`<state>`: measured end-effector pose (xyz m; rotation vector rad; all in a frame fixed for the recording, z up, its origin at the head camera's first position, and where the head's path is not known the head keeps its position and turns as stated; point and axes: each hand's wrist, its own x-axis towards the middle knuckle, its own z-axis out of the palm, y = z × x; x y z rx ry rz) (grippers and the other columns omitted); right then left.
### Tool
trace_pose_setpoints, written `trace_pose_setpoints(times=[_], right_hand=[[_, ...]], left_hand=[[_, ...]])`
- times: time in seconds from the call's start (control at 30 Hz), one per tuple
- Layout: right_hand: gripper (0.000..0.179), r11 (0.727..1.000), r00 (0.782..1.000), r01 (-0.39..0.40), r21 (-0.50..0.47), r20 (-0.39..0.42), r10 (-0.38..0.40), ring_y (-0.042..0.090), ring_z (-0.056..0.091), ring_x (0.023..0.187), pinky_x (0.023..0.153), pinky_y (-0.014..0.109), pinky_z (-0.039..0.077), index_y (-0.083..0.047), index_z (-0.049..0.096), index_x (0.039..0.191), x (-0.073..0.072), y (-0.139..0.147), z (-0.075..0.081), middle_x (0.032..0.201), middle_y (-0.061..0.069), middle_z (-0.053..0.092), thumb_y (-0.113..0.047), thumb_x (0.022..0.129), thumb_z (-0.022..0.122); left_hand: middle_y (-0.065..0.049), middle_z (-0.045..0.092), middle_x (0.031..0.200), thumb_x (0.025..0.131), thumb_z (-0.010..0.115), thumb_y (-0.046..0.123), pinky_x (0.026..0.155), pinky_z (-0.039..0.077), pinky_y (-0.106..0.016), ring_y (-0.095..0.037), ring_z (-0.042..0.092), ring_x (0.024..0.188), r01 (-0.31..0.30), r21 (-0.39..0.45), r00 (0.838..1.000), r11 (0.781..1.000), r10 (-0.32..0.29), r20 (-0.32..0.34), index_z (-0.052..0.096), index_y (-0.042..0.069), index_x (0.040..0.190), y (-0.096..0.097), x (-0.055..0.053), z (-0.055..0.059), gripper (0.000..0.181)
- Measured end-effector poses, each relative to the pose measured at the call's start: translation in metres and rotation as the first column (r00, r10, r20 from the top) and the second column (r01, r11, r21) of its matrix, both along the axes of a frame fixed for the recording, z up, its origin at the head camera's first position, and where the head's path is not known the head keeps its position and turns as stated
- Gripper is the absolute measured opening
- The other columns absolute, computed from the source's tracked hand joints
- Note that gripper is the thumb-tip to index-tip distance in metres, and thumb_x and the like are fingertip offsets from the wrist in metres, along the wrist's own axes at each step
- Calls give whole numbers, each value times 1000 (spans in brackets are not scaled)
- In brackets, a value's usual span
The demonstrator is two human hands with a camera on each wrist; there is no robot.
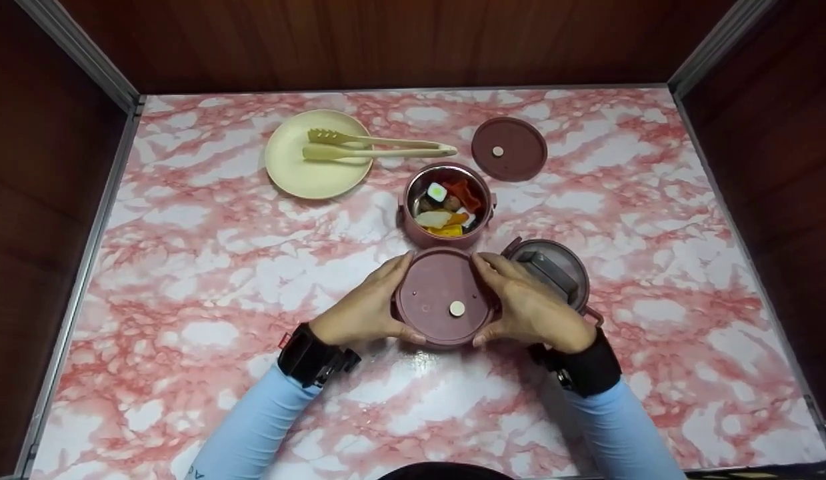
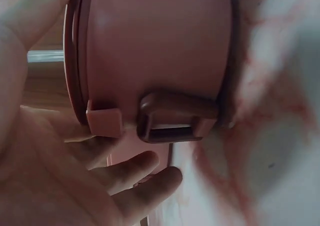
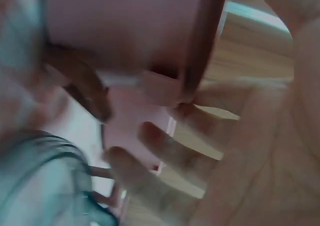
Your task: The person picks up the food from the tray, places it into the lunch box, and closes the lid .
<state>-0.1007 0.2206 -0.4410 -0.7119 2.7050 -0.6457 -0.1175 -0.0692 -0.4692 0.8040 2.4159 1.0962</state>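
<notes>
Between my two hands stands a round mauve lunch box [image 2: 160,46] with its lid [image 1: 439,283] on top, which bears a small cream knob [image 1: 457,309]. My left hand [image 1: 366,310] holds its left side, thumb at the near rim and fingertips at the far rim. On the opposite side my right hand [image 1: 529,310] grips the rim the same way. In the left wrist view, a latch tab [image 2: 105,122] and a loop handle [image 2: 175,98] stick out of the wall beside my fingers. Just beyond sits an uncovered matching pot [image 1: 419,235] with several colourful food pieces inside.
Beside my right hand lies a round mauve-rimmed piece [image 1: 578,260] with a grey bar across it. A dark red lid [image 1: 519,137] lies farther back. Cream tongs [image 1: 403,153] rest partly on a pale yellow plate [image 1: 313,183] at the back left. Dark wooden panels [image 1: 413,47] border the table.
</notes>
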Motion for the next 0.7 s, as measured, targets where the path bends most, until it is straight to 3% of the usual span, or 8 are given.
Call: trace_pose_setpoints(times=[0.23,0.47,0.57,0.7], right_hand=[[137,993,997,-11,118,81,2,41,32,140,111,51,33,-4,15,158,-5,-13,9,158,22,24,-48,55,94],[141,964,998,-18,265,57,3,42,53,121,89,50,51,-1,14,157,-1,-30,24,155,20,30,-51,53,94],[142,950,997,-30,310,71,9,40,59,110,83,49,53,0,12,157,-4,-34,28,153,21,31,-53,54,93],[142,957,992,-54,285,124,19,41,50,125,98,50,46,-2,8,158,-11,-30,25,155,24,27,-54,57,92]], left_hand=[[-15,21,161,63,92,48,112,32,-36,-25,33,141,44,-22,999,999,-44,2,9,6,159,7,-3,7,133],[-14,23,160,66,90,50,102,44,-42,-30,46,132,41,-127,999,991,-41,3,9,9,158,7,1,18,130],[-10,31,155,62,93,48,97,47,-40,-26,50,126,45,-103,999,994,-43,21,16,13,156,7,-4,18,126],[-7,36,149,58,96,45,99,45,-36,-21,48,125,68,-38,997,997,-67,24,20,17,153,7,-11,13,124]])
